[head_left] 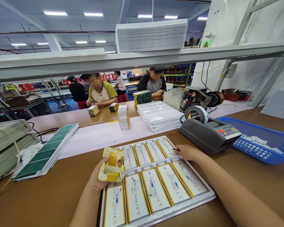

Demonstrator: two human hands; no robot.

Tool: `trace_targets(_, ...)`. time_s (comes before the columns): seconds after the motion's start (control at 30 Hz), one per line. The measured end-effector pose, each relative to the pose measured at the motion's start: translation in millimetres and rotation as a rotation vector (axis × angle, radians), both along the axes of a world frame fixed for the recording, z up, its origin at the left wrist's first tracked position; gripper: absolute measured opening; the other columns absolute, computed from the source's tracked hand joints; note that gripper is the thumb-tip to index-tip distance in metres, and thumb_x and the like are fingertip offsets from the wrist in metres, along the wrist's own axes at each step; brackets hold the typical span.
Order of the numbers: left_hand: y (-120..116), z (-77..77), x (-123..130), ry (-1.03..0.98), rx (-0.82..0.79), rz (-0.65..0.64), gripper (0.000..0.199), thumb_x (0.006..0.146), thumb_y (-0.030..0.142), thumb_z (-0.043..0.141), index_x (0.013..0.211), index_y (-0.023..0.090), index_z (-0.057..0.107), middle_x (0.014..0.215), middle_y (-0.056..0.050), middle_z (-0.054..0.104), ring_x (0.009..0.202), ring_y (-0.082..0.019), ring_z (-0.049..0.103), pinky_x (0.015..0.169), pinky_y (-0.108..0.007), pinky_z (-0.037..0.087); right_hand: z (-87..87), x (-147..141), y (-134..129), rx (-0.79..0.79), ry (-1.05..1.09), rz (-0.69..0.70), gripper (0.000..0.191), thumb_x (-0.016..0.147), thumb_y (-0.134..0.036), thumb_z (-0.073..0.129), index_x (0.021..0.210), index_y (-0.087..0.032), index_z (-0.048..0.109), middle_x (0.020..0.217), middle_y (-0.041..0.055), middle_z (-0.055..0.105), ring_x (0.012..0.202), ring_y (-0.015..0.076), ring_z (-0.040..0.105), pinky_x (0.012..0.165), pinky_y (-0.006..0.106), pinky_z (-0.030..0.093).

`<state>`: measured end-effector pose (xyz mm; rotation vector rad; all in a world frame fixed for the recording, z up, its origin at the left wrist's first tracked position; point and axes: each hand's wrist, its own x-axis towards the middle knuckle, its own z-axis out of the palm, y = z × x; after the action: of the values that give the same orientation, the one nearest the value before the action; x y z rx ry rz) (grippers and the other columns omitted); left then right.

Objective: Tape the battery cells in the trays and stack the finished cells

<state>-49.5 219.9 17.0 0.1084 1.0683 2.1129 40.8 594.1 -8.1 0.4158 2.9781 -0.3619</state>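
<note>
Bare forearms (239, 186) lead to the left hand (97, 176), curled round a cream fixture (113, 159), apparently steadying it over the left of the tray (180, 209), and the right hand (186, 152), pinching a thin dark object (175, 149). Pockets likely keep the battery cells (154, 190) apart; the tape dispenser (203, 135) sits beyond, presumably for easy reach.

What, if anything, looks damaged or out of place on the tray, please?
Nothing stands out: the white packs lie neatly in the tray, with no visible spill or damage; the yellow holder hides some parts.
</note>
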Motion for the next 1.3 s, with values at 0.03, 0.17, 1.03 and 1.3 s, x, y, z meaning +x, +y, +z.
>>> trace_targets(0.03,-0.1,0.0,-0.1,-0.003,-0.009,0.013,0.031,0.076,0.027,0.051,0.1,0.008,0.053,0.081,-0.014,0.061,0.074,-0.022,0.059,0.069,-0.04,0.046,-0.1,-0.2,-0.4,0.003,0.001,0.0,0.033,0.083,-0.041,0.034,0.087,-0.017,0.055,0.093,0.0108,0.061,0.082,0.0226,0.057,0.064,0.029,0.036)
trace_targets(0.17,-0.3,1.1,0.6,-0.008,-0.021,0.047,0.034,0.075,0.026,0.052,0.104,0.008,0.051,0.085,-0.015,0.062,0.074,-0.022,0.06,0.072,-0.041,0.046,0.8,0.3,-3.8,-0.003,0.014,0.002,0.032,0.082,-0.041,0.035,0.086,-0.017,0.055,0.092,0.011,0.062,0.083,0.023,0.056,0.063,0.029,0.036)
trace_targets(1.03,5.9,2.4,-10.5,0.047,-0.082,0.083,0.036,0.073,0.017,0.05,0.109,0.015,0.05,0.095,-0.015,0.061,0.075,-0.024,0.061,0.068,-0.045,0.049,22.0,38.9,8.2,0.08,0.295,0.378,0.036,0.079,-0.047,0.045,0.063,-0.016,0.058,0.068,0.0024,0.059,0.065,0.0128,0.05,0.056,0.022,0.029)
trace_targets(1.3,9.8,11.4,-2.9,-0.005,-0.101,0.104,0.031,0.074,0.017,0.051,0.104,0.012,0.052,0.096,-0.013,0.061,0.077,-0.025,0.061,0.071,-0.044,0.049,14.8,24.0,-1.1,0.316,0.423,0.653,0.033,0.079,-0.041,0.044,0.059,-0.017,0.054,0.064,0.0021,0.054,0.057,0.0107,0.045,0.055,0.024,0.026)
